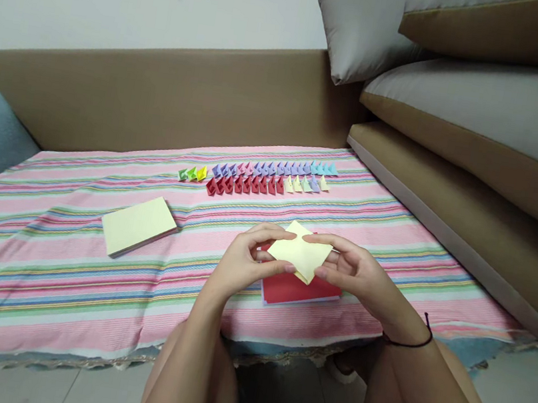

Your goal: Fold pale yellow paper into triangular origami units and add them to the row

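Between my two hands is a pale yellow folded paper (300, 252), turned so one corner points toward me. My left hand (251, 256) pinches its left side, thumb at the lower edge and index finger on top. On the other side my right hand (348, 262) grips it the same way, with the index fingertips almost meeting at the middle. Directly beneath lies red paper (303, 291) with a white edge showing under it, partly covered by my hands and the folded sheet.
Rows of small folded paper pieces (246, 184) in several colours stand behind my hands. A stack of pale yellow paper (138, 226) lies to the left on the striped cloth (62, 265). Cushions (483, 119) are piled at right, and a backrest (173, 99) runs behind.
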Action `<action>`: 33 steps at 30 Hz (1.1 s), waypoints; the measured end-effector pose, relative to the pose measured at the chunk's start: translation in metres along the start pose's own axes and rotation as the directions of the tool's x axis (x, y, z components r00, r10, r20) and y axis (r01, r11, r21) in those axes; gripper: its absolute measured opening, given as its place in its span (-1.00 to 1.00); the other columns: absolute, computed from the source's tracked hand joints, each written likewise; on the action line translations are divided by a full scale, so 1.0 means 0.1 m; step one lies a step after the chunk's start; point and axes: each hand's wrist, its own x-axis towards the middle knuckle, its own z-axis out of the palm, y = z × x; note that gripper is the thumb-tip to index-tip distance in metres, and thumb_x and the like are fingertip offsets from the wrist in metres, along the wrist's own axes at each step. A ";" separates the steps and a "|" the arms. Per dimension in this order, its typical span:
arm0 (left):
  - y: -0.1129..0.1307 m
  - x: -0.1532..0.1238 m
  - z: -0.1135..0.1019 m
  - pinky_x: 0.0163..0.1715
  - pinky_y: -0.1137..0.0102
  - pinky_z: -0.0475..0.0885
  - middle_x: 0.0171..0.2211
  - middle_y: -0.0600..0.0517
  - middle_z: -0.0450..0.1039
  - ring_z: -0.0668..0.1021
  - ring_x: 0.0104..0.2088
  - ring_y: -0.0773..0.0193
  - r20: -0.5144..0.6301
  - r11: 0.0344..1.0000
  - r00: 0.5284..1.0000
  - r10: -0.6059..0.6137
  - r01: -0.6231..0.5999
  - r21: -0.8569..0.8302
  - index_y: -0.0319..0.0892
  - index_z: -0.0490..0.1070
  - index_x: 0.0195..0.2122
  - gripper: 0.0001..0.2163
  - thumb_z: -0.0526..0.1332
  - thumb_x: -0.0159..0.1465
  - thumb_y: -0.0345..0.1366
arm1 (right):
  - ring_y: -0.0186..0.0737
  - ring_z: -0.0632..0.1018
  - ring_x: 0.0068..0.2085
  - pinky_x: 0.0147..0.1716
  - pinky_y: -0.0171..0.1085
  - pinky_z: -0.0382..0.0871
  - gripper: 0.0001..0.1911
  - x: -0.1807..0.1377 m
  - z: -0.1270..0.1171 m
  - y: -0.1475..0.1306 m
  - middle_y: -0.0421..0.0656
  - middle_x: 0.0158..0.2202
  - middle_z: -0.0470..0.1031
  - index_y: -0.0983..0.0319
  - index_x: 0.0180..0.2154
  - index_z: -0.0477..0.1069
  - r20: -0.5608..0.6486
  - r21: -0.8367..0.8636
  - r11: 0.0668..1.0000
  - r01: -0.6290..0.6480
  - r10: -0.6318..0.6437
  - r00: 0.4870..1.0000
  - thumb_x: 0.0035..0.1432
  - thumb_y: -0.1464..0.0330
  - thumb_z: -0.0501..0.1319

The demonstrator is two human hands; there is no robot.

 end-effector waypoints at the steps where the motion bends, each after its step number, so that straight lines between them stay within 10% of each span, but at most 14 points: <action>1: 0.00 0.00 0.00 -0.43 0.54 0.42 -0.09 -0.07 0.29 0.44 -0.14 0.20 -0.001 1.000 1.000 -0.001 0.001 0.002 -0.11 0.50 -0.13 -0.62 0.39 -0.03 -0.34 | -0.09 0.47 0.01 0.00 -0.12 0.36 -0.52 0.00 0.00 0.01 -0.09 0.00 0.43 0.14 -0.02 0.37 0.009 0.008 1.000 -0.002 0.002 1.000 -0.04 0.38 0.35; 26: -0.02 0.02 0.18 -0.29 0.41 0.41 -0.28 -0.06 0.49 0.51 -0.23 0.24 -0.183 0.931 0.936 0.301 -0.247 0.270 -0.17 0.54 -0.43 -0.87 0.21 0.19 -0.32 | -0.15 0.38 0.04 -0.04 -0.25 0.27 -0.89 0.04 0.04 -0.02 -0.12 -0.04 0.37 0.13 -0.30 0.52 -0.035 -0.499 0.826 0.262 -0.321 0.946 0.14 0.33 0.20; 33: -0.04 0.04 0.25 -0.26 0.41 0.44 -0.26 -0.07 0.50 0.53 -0.20 0.22 -0.213 0.984 0.963 0.166 -0.145 0.107 -0.20 0.49 -0.29 -0.85 0.30 0.10 -0.31 | -0.20 0.47 -0.30 -0.38 -0.28 0.34 -0.84 0.05 0.12 0.07 -0.13 -0.33 0.46 0.22 -0.38 0.46 -0.350 -0.403 0.909 0.111 -0.265 0.898 0.06 0.25 0.26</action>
